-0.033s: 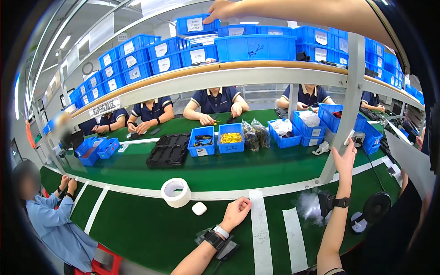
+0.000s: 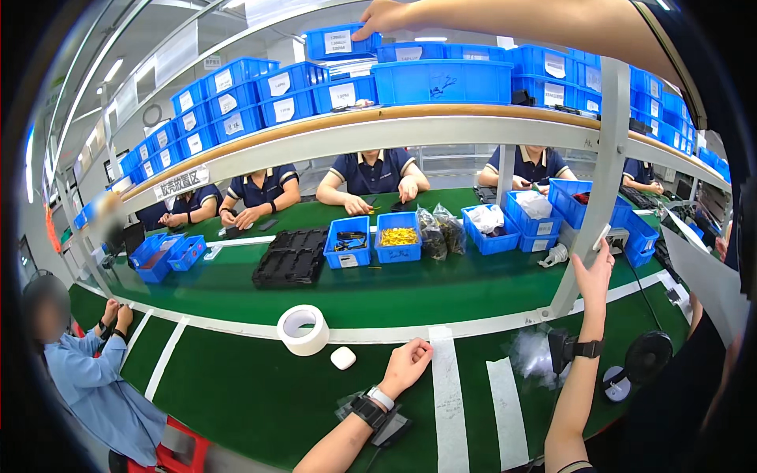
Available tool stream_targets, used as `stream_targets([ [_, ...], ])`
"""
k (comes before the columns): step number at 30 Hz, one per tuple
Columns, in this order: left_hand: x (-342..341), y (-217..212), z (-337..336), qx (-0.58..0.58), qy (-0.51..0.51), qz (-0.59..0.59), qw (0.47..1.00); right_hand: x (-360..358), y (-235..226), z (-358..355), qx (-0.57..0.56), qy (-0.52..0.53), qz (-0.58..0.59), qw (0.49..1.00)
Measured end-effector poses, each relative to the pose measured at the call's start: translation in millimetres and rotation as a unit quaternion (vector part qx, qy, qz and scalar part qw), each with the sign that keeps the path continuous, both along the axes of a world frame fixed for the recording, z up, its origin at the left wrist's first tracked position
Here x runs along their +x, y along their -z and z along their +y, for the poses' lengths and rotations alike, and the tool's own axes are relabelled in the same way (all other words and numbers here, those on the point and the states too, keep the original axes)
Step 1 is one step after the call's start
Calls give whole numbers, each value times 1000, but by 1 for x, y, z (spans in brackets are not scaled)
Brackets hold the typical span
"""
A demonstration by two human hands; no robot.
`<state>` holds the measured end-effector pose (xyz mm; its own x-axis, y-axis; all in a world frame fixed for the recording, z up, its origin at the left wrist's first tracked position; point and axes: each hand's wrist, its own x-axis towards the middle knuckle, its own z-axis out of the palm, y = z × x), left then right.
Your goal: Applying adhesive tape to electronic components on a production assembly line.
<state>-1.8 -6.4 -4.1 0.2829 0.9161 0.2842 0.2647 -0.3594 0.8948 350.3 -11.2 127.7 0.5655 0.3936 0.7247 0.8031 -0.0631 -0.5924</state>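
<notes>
Beside the left hand [image 2: 406, 364], curled loosely, grip empty, lies 1 small white rounded case [image 2: 343, 358]; the right hand [image 2: 593, 276] steadies itself, grip open against the grey metal shelf post [image 2: 601, 181].

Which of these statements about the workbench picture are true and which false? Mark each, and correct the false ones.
1. The left hand rests on the green table. True.
2. The roll of white tape lies on the upper shelf. False: it sits on the table.
3. The right hand is raised by the metal post. True.
4. The small white case is inside a blue bin. False: it lies on the table.
</notes>
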Motion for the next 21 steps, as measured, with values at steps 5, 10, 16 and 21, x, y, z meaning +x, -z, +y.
stream_targets([
  [5,1,-1,-1,10,0,14,1000,24,17,14,-27,8,4,1000],
  [10,-2,-2,-2,21,19,-28,999,52,27,24,6,34,-37,999],
  [16,-3,-1,-1,27,25,-40,999,88,52,44,-28,14,-71,997],
  [21,-2,3,0,39,2,-22,999,114,60,56,-32,-3,-69,997],
])
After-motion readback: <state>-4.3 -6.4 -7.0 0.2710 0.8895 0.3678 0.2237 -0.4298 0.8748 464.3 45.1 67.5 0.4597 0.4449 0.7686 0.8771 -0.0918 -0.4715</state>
